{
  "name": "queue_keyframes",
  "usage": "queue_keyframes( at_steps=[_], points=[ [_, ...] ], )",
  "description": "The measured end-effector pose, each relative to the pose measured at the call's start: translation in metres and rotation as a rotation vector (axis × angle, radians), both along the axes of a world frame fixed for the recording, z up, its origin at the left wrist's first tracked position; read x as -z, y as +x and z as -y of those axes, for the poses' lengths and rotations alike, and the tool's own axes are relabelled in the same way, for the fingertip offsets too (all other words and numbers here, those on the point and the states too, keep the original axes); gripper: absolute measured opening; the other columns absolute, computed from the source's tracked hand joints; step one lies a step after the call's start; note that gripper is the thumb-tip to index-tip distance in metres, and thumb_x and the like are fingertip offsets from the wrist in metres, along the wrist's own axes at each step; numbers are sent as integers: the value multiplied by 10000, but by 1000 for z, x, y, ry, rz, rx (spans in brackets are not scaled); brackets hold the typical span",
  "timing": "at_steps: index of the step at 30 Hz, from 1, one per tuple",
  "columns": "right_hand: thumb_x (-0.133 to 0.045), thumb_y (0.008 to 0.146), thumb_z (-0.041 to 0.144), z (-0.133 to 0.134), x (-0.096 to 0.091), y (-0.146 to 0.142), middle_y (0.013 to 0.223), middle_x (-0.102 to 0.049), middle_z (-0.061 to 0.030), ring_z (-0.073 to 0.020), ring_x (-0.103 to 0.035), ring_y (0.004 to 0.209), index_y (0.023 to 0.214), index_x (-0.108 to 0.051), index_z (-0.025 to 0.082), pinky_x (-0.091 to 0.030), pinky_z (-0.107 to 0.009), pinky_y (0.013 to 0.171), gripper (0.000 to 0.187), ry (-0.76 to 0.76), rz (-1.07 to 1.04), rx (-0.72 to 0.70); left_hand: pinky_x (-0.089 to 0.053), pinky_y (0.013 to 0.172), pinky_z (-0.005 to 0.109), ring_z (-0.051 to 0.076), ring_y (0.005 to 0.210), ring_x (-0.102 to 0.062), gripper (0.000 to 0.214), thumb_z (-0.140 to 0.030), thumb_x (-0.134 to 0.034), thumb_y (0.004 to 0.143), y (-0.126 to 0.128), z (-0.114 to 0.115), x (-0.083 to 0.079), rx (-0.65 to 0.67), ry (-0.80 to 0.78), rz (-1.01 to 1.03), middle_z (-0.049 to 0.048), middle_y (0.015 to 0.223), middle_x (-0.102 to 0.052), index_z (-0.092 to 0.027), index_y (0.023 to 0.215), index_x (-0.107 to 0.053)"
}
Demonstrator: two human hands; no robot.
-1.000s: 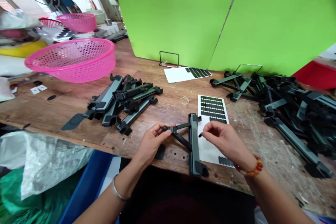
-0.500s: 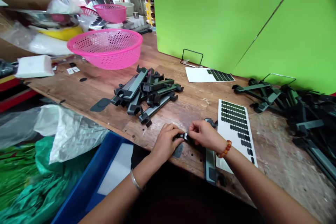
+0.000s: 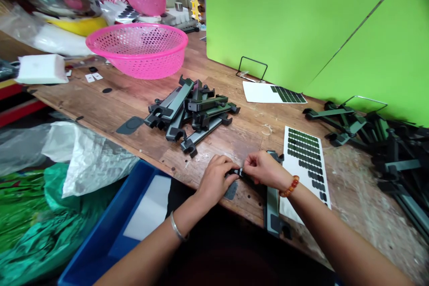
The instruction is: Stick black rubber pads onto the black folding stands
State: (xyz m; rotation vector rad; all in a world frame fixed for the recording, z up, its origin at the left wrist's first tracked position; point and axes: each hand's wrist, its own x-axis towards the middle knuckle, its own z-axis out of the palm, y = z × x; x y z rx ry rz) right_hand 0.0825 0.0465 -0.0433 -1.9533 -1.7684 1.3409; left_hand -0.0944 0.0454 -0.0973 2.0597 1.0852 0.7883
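Note:
Near the table's front edge, my left hand [image 3: 217, 178] pinches the end of a black bracket [image 3: 237, 171] between thumb and fingers. A small pale, shiny spot shows on that end. Close against it from the right, my right hand [image 3: 265, 170] has its fingertips pinched together; what they hold is too small to make out. Partly under my right wrist lies a grey-and-black clamp bar [image 3: 272, 208]. Beside it is a white sheet [image 3: 303, 165] with rows of black stickers, partly covered by my right forearm.
A pile of similar clamp bars [image 3: 191, 109] lies mid-table, with more black brackets [image 3: 395, 161] at right. A pink basket [image 3: 140, 51] stands behind. A second sticker sheet [image 3: 258, 92] lies by the green panel [image 3: 284, 18]. A blue bin [image 3: 97, 237] sits below the edge.
The camera view has shifted slightly, so most of the scene sits a little differently in the picture. Both hands keep nearly the same pose around the black bracket's end.

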Motion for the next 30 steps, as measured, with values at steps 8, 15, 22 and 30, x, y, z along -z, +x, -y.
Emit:
queue_keyframes(
  at_steps=[8, 15, 22, 30],
  points=[
    [-523, 723, 174, 1, -3, -5, 498, -584, 14, -100, -547, 444, 651, -580, 170, -315, -183, 435, 92, 62, 88, -9, -440, 842, 323, 196, 944, -519, 228, -119, -702, 763, 0, 0, 1, -11, 5, 2, 21, 910, -618, -225, 965, -693],
    [-509, 764, 183, 10, 0, -7, 581, -627, -3, -117, -552, 508, 679, -588, 182, -338, -214, 498, 117, 208, 192, -46, -440, 844, 321, 193, 940, -513, 226, -110, -706, 759, 0, 1, 0, -19, 5, -8, 20, 907, -615, -216, 959, -695],
    [-440, 879, 135, 38, 2, -3, 854, -674, -59, -171, -624, 794, 928, -655, 160, -458, -278, 755, 221, 485, 152, -131, -443, 838, 312, 186, 937, -508, 220, -137, -698, 782, 0, 2, 0, -11, 4, 1, 19, 910, -608, -223, 984, -690],
    [-401, 915, 125, 54, 10, -4, 888, -600, -96, -221, -573, 801, 1109, -615, 131, -516, -351, 721, 289, 642, 416, -390, -454, 841, 328, 194, 944, -516, 226, -131, -682, 785, 0, 3, 2, -9, 4, 20, 28, 913, -606, -233, 986, -694]
  ],
)
